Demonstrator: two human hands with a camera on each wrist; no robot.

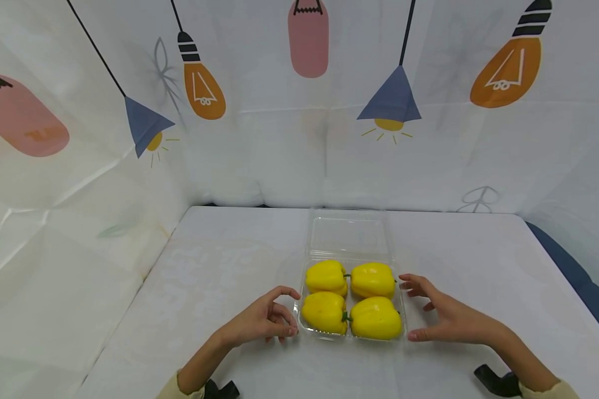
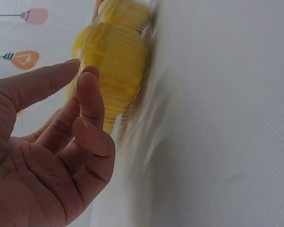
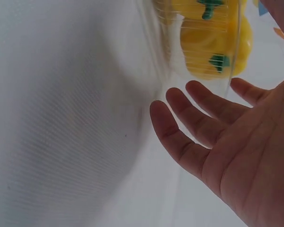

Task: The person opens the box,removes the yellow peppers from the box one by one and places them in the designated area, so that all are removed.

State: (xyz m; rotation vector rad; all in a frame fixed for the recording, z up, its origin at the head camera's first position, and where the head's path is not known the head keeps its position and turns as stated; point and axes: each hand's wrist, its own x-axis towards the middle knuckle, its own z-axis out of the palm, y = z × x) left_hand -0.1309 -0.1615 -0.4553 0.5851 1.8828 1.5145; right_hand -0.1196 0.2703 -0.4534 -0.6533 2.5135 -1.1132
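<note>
Four-sided and clear, a plastic clamshell box stands on the table with its see-through lid folded back, open. Several yellow bell peppers with green stems lie in it, in two rows. My left hand is at the box's left side, fingers loosely bent. In the left wrist view, its fingertips overlap the clear rim. At the right side, my right hand is spread, thumb apart from the fingers, with nothing between them. Its fingertips are close beside the box wall in the right wrist view.
A white table carries the box near its middle. Behind it and to the left hang white sheets printed with lamps and bulbs. Something dark blue shows beyond the right table edge. Black straps sit at both wrists.
</note>
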